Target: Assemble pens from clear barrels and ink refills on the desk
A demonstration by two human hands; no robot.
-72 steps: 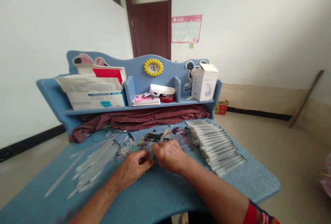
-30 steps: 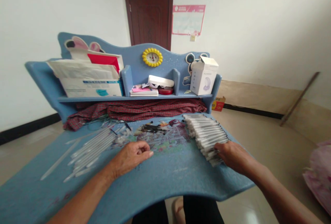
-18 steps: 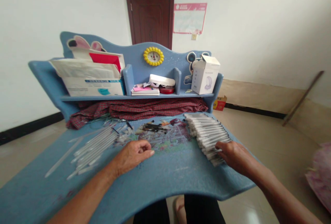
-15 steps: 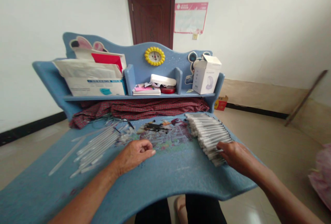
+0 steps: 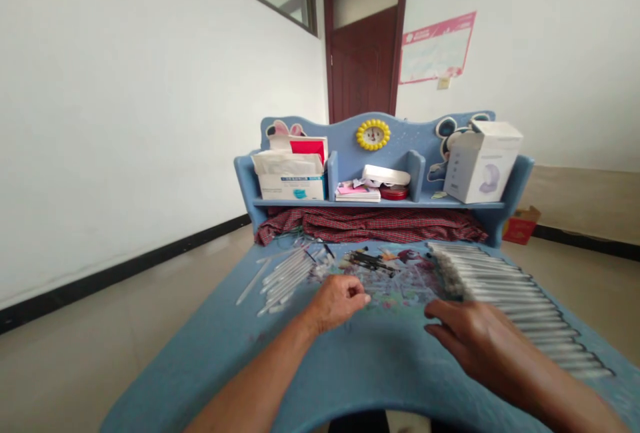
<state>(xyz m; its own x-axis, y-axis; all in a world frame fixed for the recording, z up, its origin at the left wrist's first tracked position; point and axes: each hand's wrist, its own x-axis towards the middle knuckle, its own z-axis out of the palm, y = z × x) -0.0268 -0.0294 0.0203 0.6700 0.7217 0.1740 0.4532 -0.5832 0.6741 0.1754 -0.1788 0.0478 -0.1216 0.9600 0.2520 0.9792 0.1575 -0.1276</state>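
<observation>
Pale walls and a dark red door (image 5: 364,63) stand behind a blue desk (image 5: 380,366); clock directions run from the middle of its top, with twelve pointing away from the person. At twelve, a yellow flower-shaped clock (image 5: 373,134) sits on the backboard, above a shelf bearing a face-mask box (image 5: 295,184) at eleven, a red round tin (image 5: 394,192) near twelve and a white carton (image 5: 485,165) at one. Red plaid cloth (image 5: 370,225) lies bunched beneath the shelf.

Loose translucent pen barrels (image 5: 286,278) lie roughly side by side at ten. Slim black pieces (image 5: 371,262) are heaped at twelve. From one round to three stretches a close row of pale pens (image 5: 520,306) with dark ends, slightly blurred.

The left hand (image 5: 337,301) is at ten, nearest the loose barrels but apart from them, fingers curled and thumb pointing to three; whether anything is inside the curl cannot be told. The right hand (image 5: 457,328) is at three, beside the pen row, thumb and forefinger narrowly parted toward nine with nothing visible between them. Whether it touches the row is unclear.
</observation>
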